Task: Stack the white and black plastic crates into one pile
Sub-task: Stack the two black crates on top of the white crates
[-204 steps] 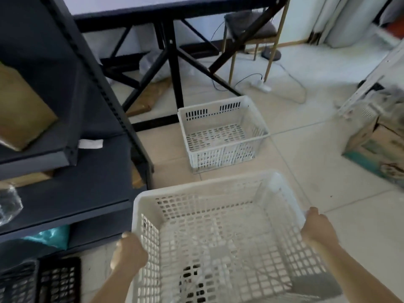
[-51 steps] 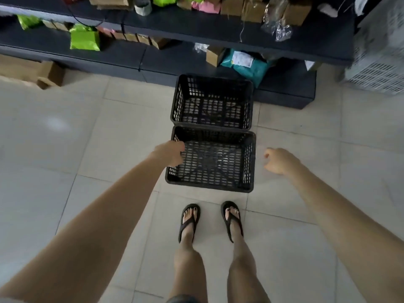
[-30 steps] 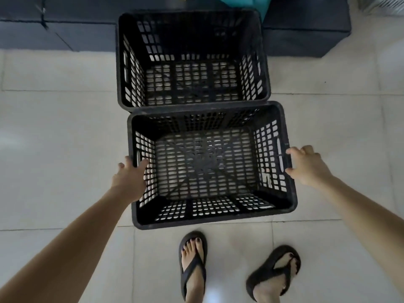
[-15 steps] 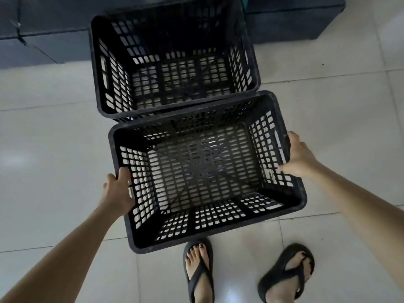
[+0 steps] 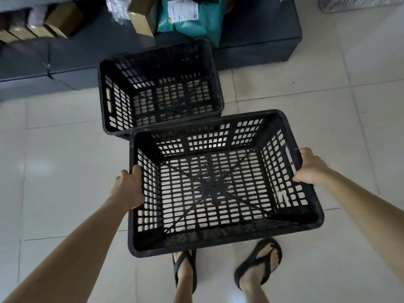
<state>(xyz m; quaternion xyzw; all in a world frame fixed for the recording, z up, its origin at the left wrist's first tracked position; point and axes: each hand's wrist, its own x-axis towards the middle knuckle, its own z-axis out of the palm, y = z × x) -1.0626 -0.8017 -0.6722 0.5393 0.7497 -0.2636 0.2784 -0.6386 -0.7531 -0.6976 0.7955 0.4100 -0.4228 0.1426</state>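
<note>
I hold a black perforated plastic crate (image 5: 218,237) off the tiled floor, above my feet. My left hand (image 5: 129,189) grips its left rim and my right hand (image 5: 310,167) grips its right rim. A second black crate (image 5: 159,92) stands on the floor just beyond it, partly covered by the held crate's far rim. A white crate (image 5: 358,2) shows only as a sliver at the top right corner.
A low dark shelf (image 5: 258,40) runs along the back with cardboard boxes (image 5: 140,20) and a teal parcel (image 5: 190,16) on it. My sandalled feet (image 5: 258,265) stand under the held crate. Pale floor tiles (image 5: 56,162) spread left and right.
The near black crate has risen off the floor in both hands and shifted right and toward me, away from the second crate. Earlier I set down a white crate and turned here.
</note>
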